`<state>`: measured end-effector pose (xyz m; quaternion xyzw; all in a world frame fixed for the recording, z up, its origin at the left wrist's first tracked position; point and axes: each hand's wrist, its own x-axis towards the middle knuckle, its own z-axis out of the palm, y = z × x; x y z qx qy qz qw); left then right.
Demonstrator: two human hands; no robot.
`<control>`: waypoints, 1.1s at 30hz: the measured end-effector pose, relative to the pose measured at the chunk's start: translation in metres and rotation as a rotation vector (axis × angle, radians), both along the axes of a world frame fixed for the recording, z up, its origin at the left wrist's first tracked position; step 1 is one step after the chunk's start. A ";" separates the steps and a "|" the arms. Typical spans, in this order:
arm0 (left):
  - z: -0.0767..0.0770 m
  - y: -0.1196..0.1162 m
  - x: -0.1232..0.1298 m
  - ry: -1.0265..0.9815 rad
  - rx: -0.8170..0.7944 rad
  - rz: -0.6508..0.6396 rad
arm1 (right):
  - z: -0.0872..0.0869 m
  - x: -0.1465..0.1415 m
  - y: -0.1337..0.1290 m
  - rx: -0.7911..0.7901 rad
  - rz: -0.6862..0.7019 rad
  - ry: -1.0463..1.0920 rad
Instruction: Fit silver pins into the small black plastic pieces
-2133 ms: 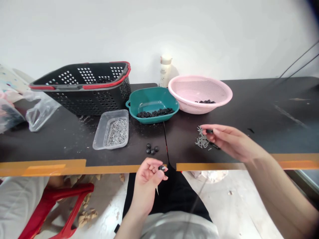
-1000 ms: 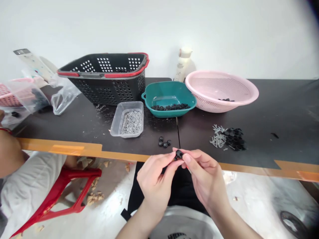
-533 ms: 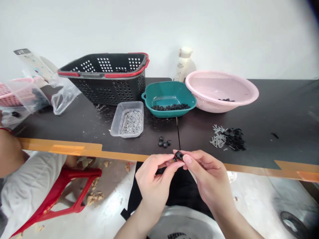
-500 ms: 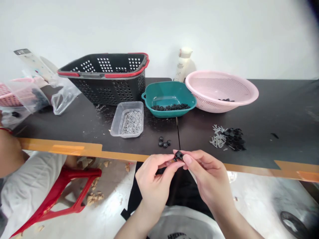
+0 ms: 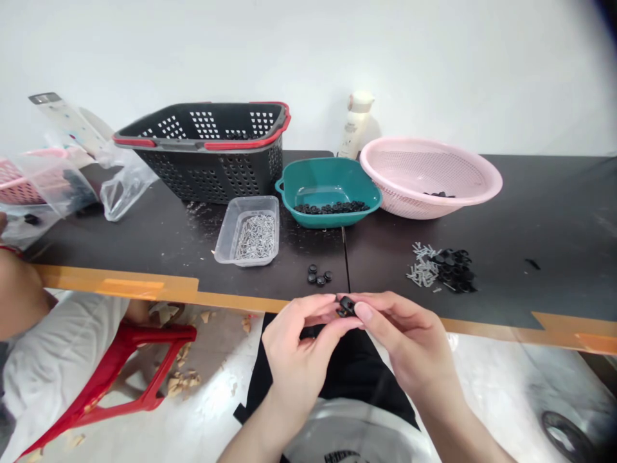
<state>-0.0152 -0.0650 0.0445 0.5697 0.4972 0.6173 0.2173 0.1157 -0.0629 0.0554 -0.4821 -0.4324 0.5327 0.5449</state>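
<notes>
Both hands meet just off the table's front edge, pinching a small black plastic part (image 5: 346, 307) between their fingertips. My left hand (image 5: 301, 341) grips its left side, and my right hand (image 5: 409, 341) closes on its right side. Fingers partly cover the part, so its full shape is hidden. Several round black pieces (image 5: 321, 279) lie on the table just beyond my hands. To the right, a heap of thin silver pins or screws (image 5: 423, 272) touches a pile of black plastic parts (image 5: 456, 270).
A clear tub (image 5: 224, 241) of silver pins, a teal basin (image 5: 332, 220) with black pieces, a black basket (image 5: 216, 173), a pink colander (image 5: 409, 204) and a white bottle (image 5: 355, 125) line the back. Another person's arm (image 5: 22, 292) and a red stool (image 5: 154, 386) are at left.
The small black part has turned slightly between my fingertips, showing a different face. Both hands stay in nearly the same place; the view has shifted a little.
</notes>
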 end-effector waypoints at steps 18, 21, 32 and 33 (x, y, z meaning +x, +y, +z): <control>0.004 0.014 -0.009 -0.061 0.180 -0.248 | 0.003 0.016 0.016 -0.240 0.641 0.231; 0.003 0.017 -0.014 -0.012 0.237 -0.267 | 0.003 0.017 0.019 -0.246 0.641 0.213; -0.003 0.021 -0.037 0.296 0.353 -0.300 | 0.015 0.016 0.019 0.052 0.499 -0.071; -0.004 0.020 -0.035 0.299 0.369 -0.275 | 0.014 0.016 0.019 0.057 0.506 -0.070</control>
